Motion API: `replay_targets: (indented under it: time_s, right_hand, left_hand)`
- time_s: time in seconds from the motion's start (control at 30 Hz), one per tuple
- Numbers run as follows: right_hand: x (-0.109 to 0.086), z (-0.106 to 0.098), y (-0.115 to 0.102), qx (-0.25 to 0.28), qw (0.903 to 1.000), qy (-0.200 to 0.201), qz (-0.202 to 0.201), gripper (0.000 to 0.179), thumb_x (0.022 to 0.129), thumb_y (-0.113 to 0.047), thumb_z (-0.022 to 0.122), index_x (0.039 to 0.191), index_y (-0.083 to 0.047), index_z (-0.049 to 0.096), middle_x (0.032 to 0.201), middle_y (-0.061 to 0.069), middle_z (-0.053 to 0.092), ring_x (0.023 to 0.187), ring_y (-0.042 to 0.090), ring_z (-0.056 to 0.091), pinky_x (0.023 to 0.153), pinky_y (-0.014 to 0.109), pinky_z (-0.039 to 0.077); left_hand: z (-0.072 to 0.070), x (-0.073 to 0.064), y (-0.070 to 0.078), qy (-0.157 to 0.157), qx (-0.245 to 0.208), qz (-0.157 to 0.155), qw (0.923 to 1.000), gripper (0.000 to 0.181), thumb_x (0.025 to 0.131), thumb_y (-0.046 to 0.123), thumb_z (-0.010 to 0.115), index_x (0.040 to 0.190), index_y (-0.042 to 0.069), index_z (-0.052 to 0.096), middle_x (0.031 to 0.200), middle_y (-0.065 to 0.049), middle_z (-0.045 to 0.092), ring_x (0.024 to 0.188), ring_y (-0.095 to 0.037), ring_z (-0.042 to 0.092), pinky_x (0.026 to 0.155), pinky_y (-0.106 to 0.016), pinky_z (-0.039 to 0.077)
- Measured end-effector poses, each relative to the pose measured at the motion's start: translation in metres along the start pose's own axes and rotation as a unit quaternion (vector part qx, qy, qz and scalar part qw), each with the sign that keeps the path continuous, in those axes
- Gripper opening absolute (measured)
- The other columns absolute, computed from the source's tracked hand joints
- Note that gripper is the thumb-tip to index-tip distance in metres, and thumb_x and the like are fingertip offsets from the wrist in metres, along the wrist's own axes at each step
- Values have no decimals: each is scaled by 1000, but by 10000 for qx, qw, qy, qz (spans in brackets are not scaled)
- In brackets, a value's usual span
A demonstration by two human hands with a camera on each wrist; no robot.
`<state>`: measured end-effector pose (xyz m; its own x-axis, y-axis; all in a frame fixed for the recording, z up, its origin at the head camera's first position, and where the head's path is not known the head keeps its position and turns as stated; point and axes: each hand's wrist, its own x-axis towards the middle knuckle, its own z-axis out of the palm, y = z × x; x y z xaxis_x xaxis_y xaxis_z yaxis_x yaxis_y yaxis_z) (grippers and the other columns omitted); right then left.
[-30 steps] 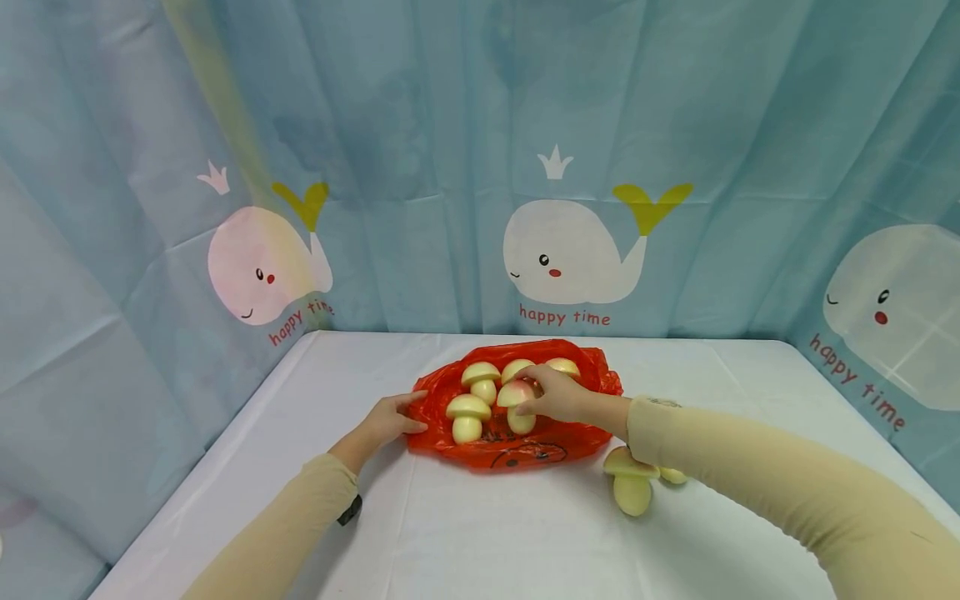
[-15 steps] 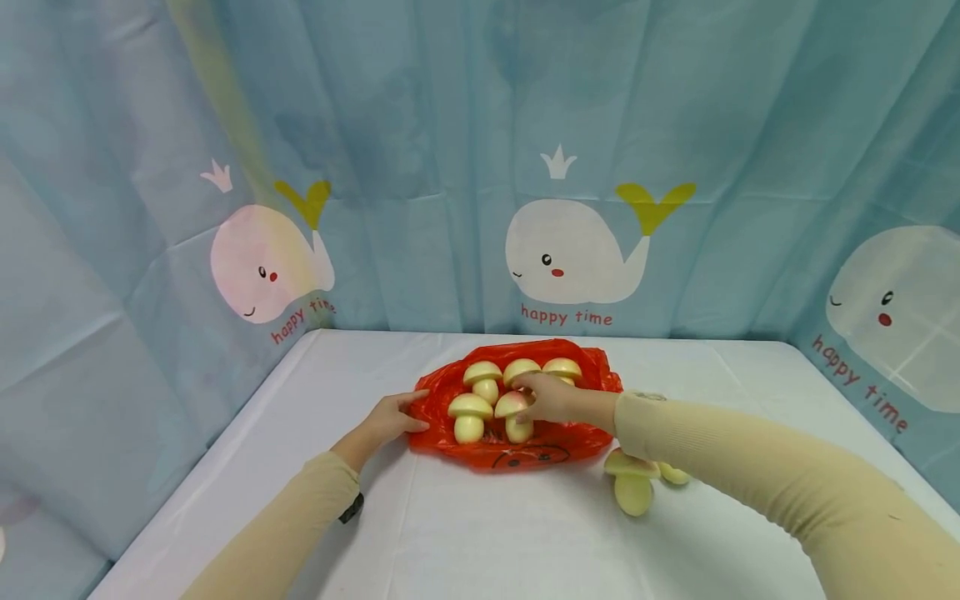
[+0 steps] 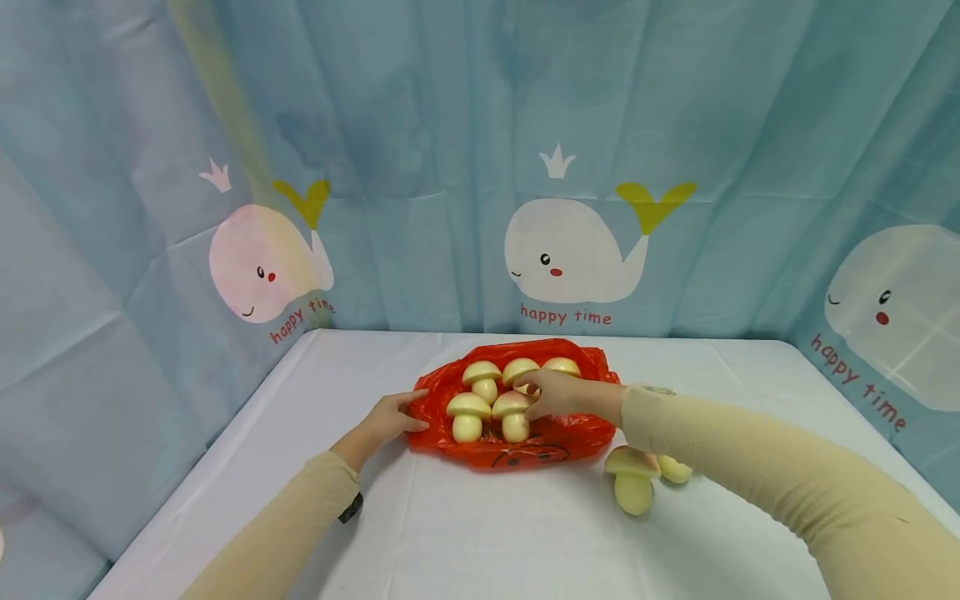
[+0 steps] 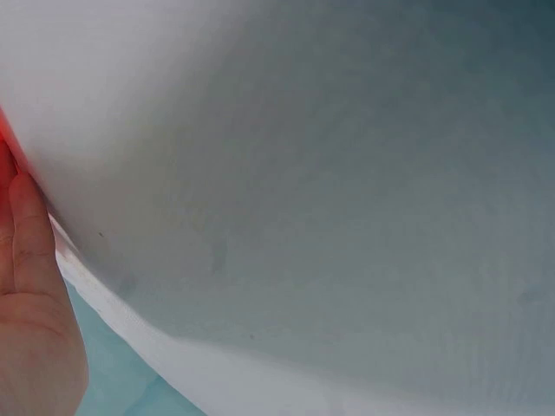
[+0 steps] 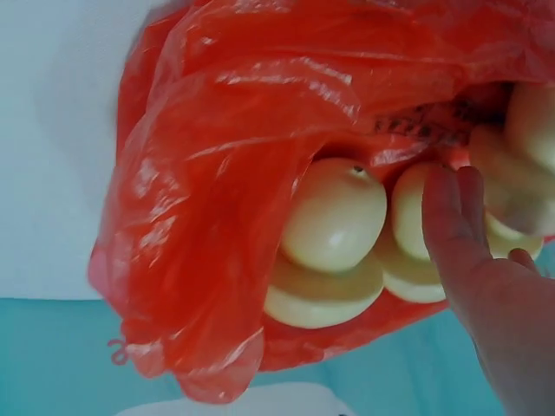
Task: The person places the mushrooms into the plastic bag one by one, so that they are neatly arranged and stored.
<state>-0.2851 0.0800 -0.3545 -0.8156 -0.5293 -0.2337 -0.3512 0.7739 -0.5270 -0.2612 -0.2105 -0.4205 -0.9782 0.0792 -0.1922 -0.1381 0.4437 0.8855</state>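
A red plastic bag point(image 3: 581, 432) lies spread with its mouth open, holding several pale yellow mushrooms with thick stems. My left hand point(image 3: 384, 421) touches the bag's left edge with thumb and fingers apart; the left wrist view shows its fingers point(image 4: 33, 234) fairly straight against the red plastic. Over the bag, my right hand point(image 3: 555, 394) is beside the front mushroom with a reddish cap point(image 3: 512, 402), thumb near the stem. In the right wrist view, fingers of the right hand point(image 5: 486, 277) extend loosely over the mushrooms, not wrapped round one.
Outside the bag, one mushroom point(image 3: 632, 482) lies on the white table point(image 3: 480, 533) under my right sleeve. Another pale piece point(image 3: 675, 469) shows beside it, partly hidden. A blue curtain point(image 3: 420, 167) with whale prints hangs behind the table.
The reddish-capped mushroom has shifted slightly left and settled beside the front left one. My right hand has loosened from it and drawn slightly right. The left hand stays at the bag's edge.
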Motion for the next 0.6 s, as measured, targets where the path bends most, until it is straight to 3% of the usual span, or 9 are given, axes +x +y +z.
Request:
replay_targets:
  time_s: [0.33,0.6]
  right_hand:
    - [-19,-24,10,485,9985,208,-109,51,86,-6,71,133,3,54,126,23,57,104,30,59,87,38,51]
    - [-46,-41,23,618,9972,396,-106,45,88,-10,70,129,2,57,124,21,59,106,31,57,85,38,52]
  left_hand:
    - [-1,1,-3,57,92,-19,9999,63,86,-2,68,144,2,44,148,-29,34,135,-43,30,104,-47,39]
    - [0,0,-1,56,4,-7,10000,63,86,-4,68,144,1,45,148,-29,34,135,-42,32,104,-46,39]
